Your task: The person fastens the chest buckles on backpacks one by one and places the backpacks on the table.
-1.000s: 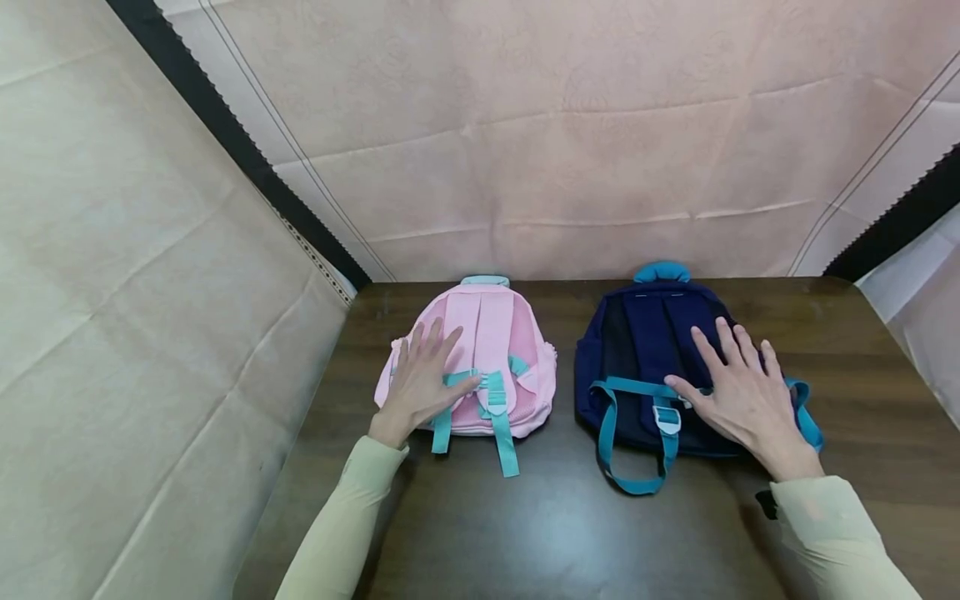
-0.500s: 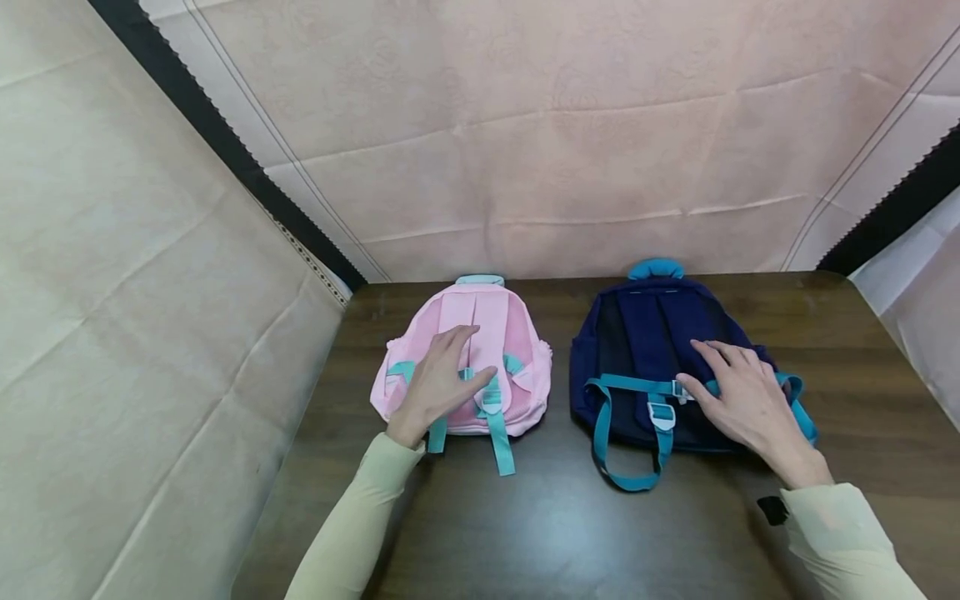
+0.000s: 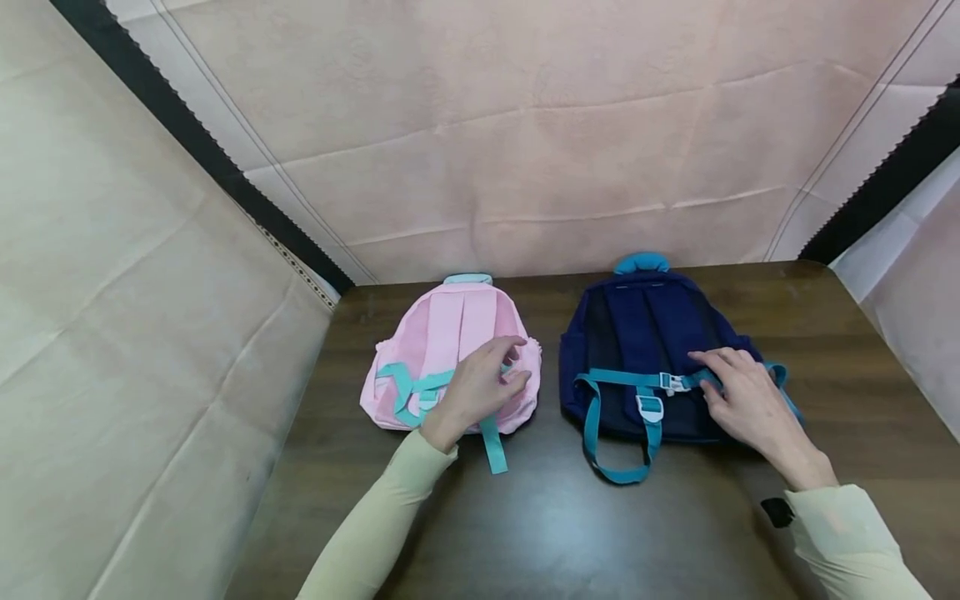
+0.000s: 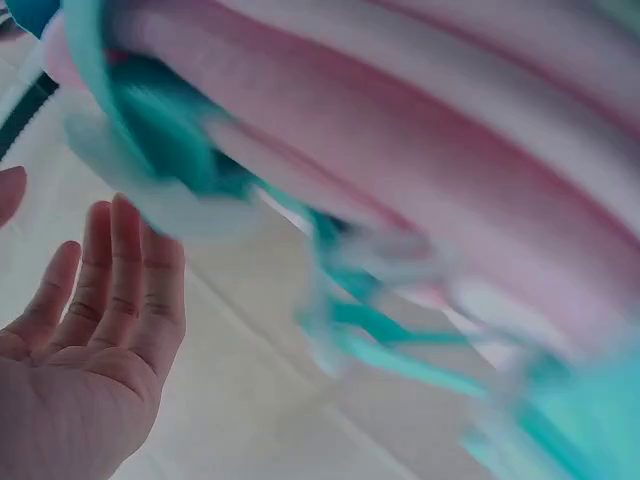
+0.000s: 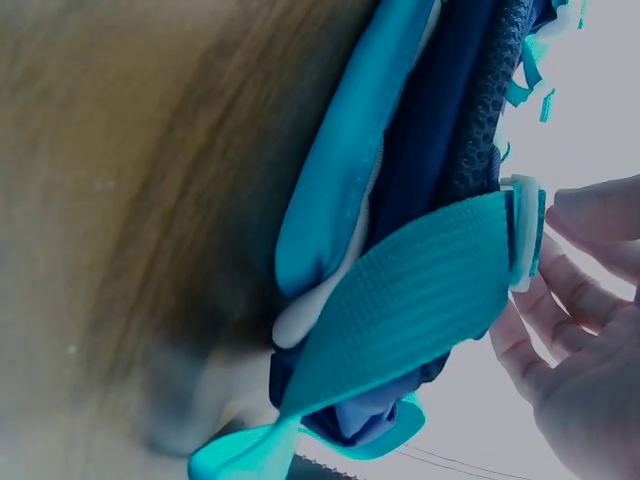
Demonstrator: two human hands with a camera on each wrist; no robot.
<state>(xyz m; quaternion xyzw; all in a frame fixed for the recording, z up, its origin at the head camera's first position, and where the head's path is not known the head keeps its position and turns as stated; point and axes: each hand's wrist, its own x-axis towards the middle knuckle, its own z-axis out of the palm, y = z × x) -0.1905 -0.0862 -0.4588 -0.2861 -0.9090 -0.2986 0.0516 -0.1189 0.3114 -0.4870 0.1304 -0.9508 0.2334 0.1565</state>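
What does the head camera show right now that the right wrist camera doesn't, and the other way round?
Only the head view shows the left hand, both sleeves and the pink bag's body.

Only the right wrist view shows the palm side of the right hand and the texture of the mesh up close.

Both show the right hand, the blue bag, teal straps and the table.

I see a long, close-fitting left sleeve (image 3: 378,521) at seven o'clock, plain and pale green. The matching right sleeve (image 3: 858,546), at four o'clock, ends in a broad cuff (image 3: 840,510), with a small black piece (image 3: 777,512) showing at the cuff's nine-o'clock edge.
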